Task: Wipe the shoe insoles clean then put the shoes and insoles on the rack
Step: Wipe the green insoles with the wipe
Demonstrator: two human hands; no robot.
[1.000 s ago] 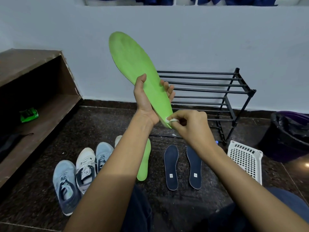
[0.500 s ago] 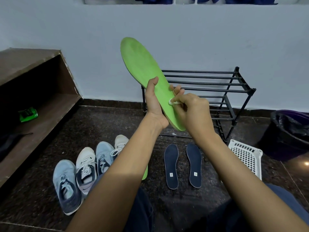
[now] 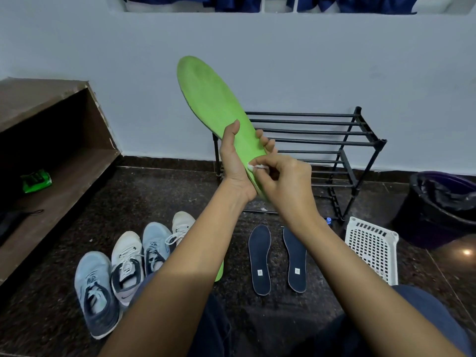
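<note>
both our forearms reach forward and up from the bottom of the view, meeting in front of the pale wall. our left hand [image 3: 235,163] is upright, palm turned to the right, thumb pointing up along the near face of the green insole [image 3: 213,99] and fingertips showing round its far edge, so it is clamped round the insole's lower half. the insole is in the air, tilted with its broad toe end up and to the left and its heel end down behind our right hand [image 3: 283,181]. that hand comes in from the right with the wrist bent and the fingers curled, pinching a small white wipe [image 3: 253,166] against the insole's surface just beside our left palm. behind the hands the black rack [image 3: 334,140] stands against the wall. on the dark floor below, two dark blue insoles [image 3: 259,258] lie side by side, well apart from the rack, and the end of a second green insole [image 3: 219,273] shows under our left forearm. four shoes sit in a row at lower left, from a light blue shoe [image 3: 96,292] to a white shoe [image 3: 181,225]. a white basket [image 3: 372,249] and a dark bin [image 3: 443,207] stand at right.
</note>
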